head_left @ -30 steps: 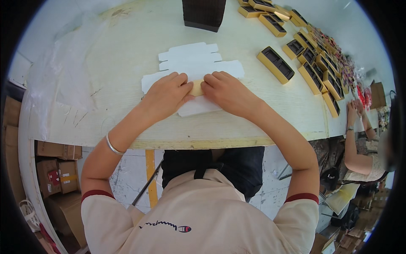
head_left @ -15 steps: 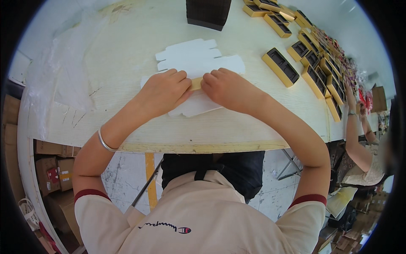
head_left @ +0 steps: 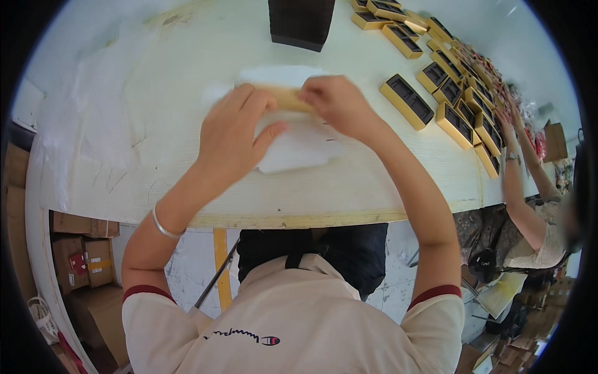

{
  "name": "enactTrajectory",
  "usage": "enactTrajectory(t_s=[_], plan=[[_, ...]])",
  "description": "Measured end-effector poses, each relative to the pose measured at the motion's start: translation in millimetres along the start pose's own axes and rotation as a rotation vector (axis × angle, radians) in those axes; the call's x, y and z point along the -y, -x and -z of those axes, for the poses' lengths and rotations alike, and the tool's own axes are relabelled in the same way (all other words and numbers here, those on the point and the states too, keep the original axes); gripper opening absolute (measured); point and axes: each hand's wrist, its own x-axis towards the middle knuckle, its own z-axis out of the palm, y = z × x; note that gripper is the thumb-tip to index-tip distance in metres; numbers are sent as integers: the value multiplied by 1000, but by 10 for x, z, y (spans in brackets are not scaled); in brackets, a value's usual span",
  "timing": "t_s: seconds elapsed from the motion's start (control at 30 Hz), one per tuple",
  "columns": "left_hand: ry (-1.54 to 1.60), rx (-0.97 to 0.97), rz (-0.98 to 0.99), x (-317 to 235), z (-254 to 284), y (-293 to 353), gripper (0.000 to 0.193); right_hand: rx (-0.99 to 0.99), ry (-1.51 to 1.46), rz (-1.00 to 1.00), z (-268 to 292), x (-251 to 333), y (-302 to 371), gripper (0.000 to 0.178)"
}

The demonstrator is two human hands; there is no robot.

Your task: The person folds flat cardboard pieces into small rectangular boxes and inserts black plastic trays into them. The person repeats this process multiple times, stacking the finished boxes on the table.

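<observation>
A flat cardboard box blank, white on its inner face [head_left: 296,146], lies on the table in front of me, with flaps along its edges. A gold panel [head_left: 288,98] of it stands folded up between my hands. My right hand [head_left: 339,103] has its fingers closed on the right end of that panel. At the left end, the fingers of my left hand [head_left: 227,128] touch the panel, somewhat blurred. The left thumb is stretched apart from them over the white face. Both hands cover part of the blank's ends.
A black box [head_left: 301,25] stands at the far middle. One gold box with a black insert [head_left: 408,101] lies to the right, several more [head_left: 461,124] beyond it. Clear plastic film [head_left: 93,124] covers the left side. A co-worker's arms [head_left: 522,181] reach in at right.
Both hands have moved away from me, and more of the gold panel shows between them. My left thumb has spread from its fingers. The co-worker's arms have shifted.
</observation>
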Motion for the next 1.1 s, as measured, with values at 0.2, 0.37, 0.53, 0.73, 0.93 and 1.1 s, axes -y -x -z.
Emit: enactTrajectory(t_s=[0.2,0.37,0.53,0.73,0.93,1.1], plan=[[1386,217,579,-345,5,96,59,-221,-52,322,-150,387,479,13],[1265,261,714,-18,-2,27,49,-189,119,748,84,470,836,33],[934,743,578,194,232,-171,40,-189,570,839,268,83,1021,29],[202,299,136,-22,-15,-273,44,39,45,440,70,-84,791,16],[-56,199,-255,-250,100,116,43,301,-271,-111,-130,-75,474,21],[-116,110,-391,-64,-167,374,37,327,-330,-135,-133,-45,421,22]])
